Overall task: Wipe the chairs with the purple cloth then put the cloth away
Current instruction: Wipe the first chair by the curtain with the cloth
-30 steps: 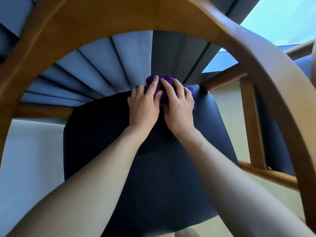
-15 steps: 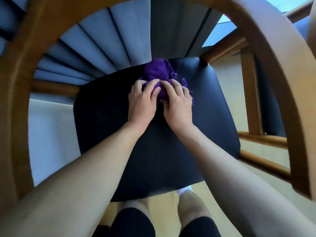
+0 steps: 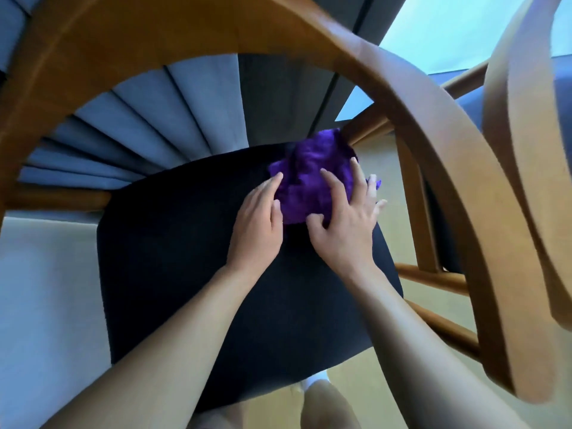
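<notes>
Down on the dark seat [image 3: 173,261] of a wooden chair [image 3: 192,29], both hands work at 1 bunched purple cloth [image 3: 309,174]. The cloth sits at the seat's far right corner, crumpled into a mound, with its far tip touching the wooden post that rises there and a small flap poking past the seat's right edge.

The left hand [image 3: 257,224] lies flat on the seat just left of the cloth. Its fingers are nearly straight and close together, the index fingertip touches the cloth's left side, and it has hold of nothing.

The right hand [image 3: 343,224] lies on top of the cloth with its fingers spread wide. Its thumb is bent into the cloth's near fold and its index finger arches over the mound, so that a bunch of cloth is caught between them. The other 3 fingers reach out straighter towards the right edge.

The chair's curved back rail sweeps across the top of the view. Beyond it hangs blue-grey pleated fabric [image 3: 148,119]. At the right, 2 wooden rungs [image 3: 433,277] run below the seat, and a second chair [image 3: 523,168] stands just beside, blurred. Tan floor [image 3: 368,397] shows under the seat's near edge, along with the person's legs [image 3: 325,407].
</notes>
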`<act>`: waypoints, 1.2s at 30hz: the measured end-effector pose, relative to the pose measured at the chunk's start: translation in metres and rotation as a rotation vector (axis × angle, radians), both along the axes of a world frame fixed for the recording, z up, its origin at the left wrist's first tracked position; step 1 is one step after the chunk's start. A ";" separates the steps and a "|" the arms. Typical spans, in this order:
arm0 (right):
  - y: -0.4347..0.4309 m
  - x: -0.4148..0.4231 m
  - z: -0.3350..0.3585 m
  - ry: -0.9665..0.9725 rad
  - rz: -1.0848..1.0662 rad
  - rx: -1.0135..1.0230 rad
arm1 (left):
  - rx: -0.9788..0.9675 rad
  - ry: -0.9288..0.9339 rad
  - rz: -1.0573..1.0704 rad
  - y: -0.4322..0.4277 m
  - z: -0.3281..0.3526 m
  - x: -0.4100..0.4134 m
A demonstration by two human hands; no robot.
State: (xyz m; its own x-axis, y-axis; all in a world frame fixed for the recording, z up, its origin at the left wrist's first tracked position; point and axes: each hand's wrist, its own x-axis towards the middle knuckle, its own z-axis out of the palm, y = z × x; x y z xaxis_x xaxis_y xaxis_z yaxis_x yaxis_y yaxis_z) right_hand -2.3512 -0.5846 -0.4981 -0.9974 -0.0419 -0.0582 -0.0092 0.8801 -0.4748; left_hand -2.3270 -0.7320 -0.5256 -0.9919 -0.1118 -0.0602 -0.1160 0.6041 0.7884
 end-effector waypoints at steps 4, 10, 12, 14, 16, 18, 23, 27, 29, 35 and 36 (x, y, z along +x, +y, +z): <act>-0.014 0.005 -0.028 -0.018 0.079 0.252 | -0.469 -0.054 -0.028 -0.004 -0.038 0.022; -0.039 -0.047 -0.057 0.122 0.019 0.298 | -0.556 -0.016 -0.037 0.000 -0.050 0.027; -0.061 -0.079 -0.053 0.117 0.059 0.316 | -0.568 -0.016 -0.043 0.001 -0.049 0.028; -0.081 -0.111 -0.047 0.027 0.113 0.305 | -0.589 -0.023 -0.059 -0.002 -0.048 0.028; -0.087 -0.128 -0.042 -0.072 0.097 0.278 | -0.604 -0.034 -0.075 -0.006 -0.046 0.027; -0.078 -0.118 -0.035 -0.101 0.044 0.266 | -0.609 -0.045 -0.091 -0.009 -0.044 0.026; -0.043 -0.012 -0.025 0.027 -0.050 0.234 | -0.610 -0.005 -0.078 -0.008 -0.044 0.026; -0.055 -0.010 -0.039 0.066 -0.133 0.234 | -0.697 -0.020 -0.062 -0.004 -0.047 0.028; -0.063 -0.040 -0.049 0.153 -0.076 0.283 | -0.722 -0.039 -0.058 -0.003 -0.047 0.028; -0.064 -0.061 -0.057 0.289 -0.041 0.279 | -0.730 -0.031 -0.060 -0.004 -0.047 0.029; -0.062 -0.057 -0.055 0.261 -0.045 0.280 | -0.727 -0.030 -0.059 -0.004 -0.047 0.029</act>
